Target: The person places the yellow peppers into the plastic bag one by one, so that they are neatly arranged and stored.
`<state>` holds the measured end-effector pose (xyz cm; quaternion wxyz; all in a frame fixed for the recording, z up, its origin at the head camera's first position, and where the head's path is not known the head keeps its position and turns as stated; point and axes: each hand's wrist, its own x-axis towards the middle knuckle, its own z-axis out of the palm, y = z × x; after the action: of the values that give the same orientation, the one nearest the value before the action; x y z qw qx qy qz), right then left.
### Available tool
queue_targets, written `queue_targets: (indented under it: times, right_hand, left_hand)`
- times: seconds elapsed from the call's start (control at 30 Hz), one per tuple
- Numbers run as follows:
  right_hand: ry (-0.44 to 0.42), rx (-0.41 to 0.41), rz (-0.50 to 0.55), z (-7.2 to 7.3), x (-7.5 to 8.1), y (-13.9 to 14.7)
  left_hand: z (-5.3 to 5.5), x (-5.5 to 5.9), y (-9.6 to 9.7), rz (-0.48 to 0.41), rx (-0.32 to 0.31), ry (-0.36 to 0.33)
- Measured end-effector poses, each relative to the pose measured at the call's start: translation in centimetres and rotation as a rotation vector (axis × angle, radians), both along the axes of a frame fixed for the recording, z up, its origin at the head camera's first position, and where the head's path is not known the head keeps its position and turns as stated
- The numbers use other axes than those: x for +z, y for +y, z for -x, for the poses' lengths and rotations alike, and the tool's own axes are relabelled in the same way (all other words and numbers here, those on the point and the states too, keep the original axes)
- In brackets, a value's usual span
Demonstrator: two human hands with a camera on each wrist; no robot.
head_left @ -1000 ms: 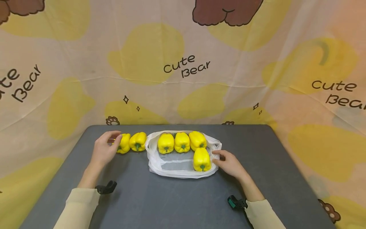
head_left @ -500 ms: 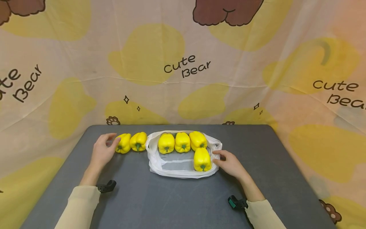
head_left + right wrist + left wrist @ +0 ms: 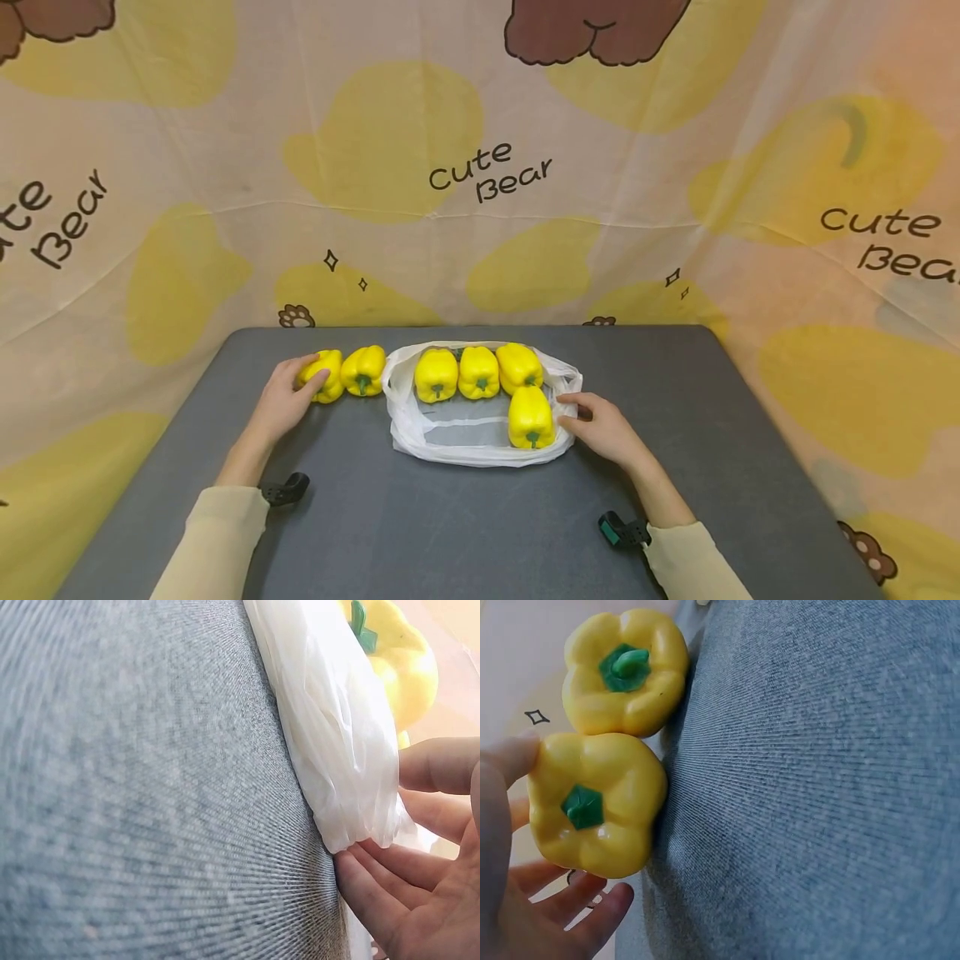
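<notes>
The left hand [image 3: 287, 398] had its fingers round the leftmost yellow pepper [image 3: 604, 806]. The right hand [image 3: 602, 427] pinched the right edge of the white bag [image 3: 465, 455] around four peppers [image 3: 478, 371].

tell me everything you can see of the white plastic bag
The thin, crinkled white plastic bag lies on the dark grey table with its mouth open upward, its rim bunched into a rough oval and a loop like a handle at the left. Inside show four yellow bell peppers, three along the far side, one at the near right. The right hand holds its right end.
</notes>
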<state>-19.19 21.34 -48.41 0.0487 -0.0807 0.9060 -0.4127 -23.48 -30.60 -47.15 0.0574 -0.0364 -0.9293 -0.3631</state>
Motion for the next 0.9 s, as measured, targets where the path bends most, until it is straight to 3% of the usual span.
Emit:
queue_targets:
  times: [0.27, 0.53, 0.9]
  right_hand:
    - [-0.015, -0.007, 0.0, 0.0, 0.1, -0.1]
    - [-0.013, -0.01, -0.001, 0.0, 0.2, -0.1]
    - [-0.002, -0.008, 0.001, -0.1, 0.1, 0.0]
  left_hand:
    - [-0.1, -0.2, 0.0, -0.071, 0.037, -0.067]
    - [-0.4, -0.2, -0.1, -0.12, 0.077, -0.034]
    - [-0.6, 1.2, -0.2, -0.078, 0.102, 0.045]
